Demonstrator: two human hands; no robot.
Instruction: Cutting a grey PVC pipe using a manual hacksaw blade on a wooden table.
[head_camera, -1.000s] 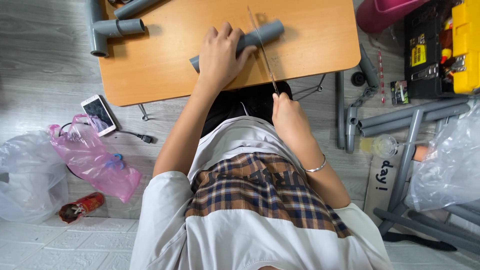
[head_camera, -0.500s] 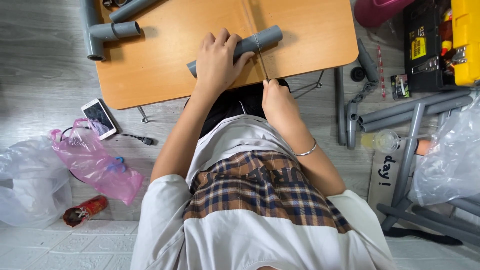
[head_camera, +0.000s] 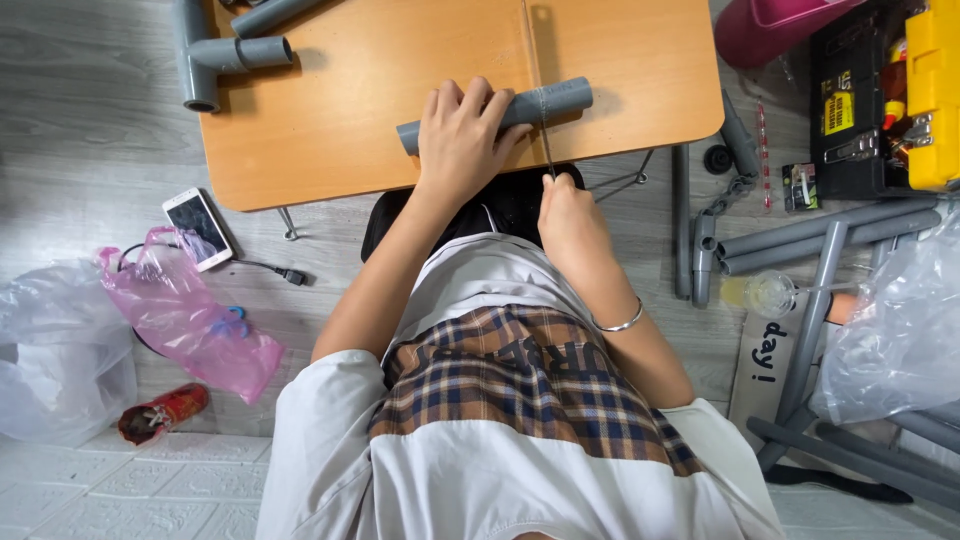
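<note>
A: Start closest. What's the right hand (head_camera: 568, 215) doing?

B: It sits just off the near edge of the table (head_camera: 330, 150), clenched around the handle of a thin saw (head_camera: 535, 80). The blade runs away from the body, straight across the pipe (head_camera: 560, 98), so the stroke goes along the forearm.

A: And the left hand (head_camera: 462, 135)?

B: Laid flat over the pipe, fingers wrapped on top, pressing it to the tabletop. Judging by the pose, that is to stop a round pipe rolling or sliding under the blade. The hand lies just beside the saw, on its left.

A: Where does the pipe lie?

B: Near the front edge of the table, running left to right, slightly slanted. Its right end sticks out past the blade, free of the hand.

A: Further off?

B: At the far left corner of the table, a grey tee fitting (head_camera: 215, 62) with short pipe pieces, well apart from the cut.

A: And on the floor?

B: A phone (head_camera: 198, 228) and a pink bag (head_camera: 190, 320) to the left; more pipes (head_camera: 820, 232) and an open toolbox (head_camera: 880, 95) to the right.
</note>
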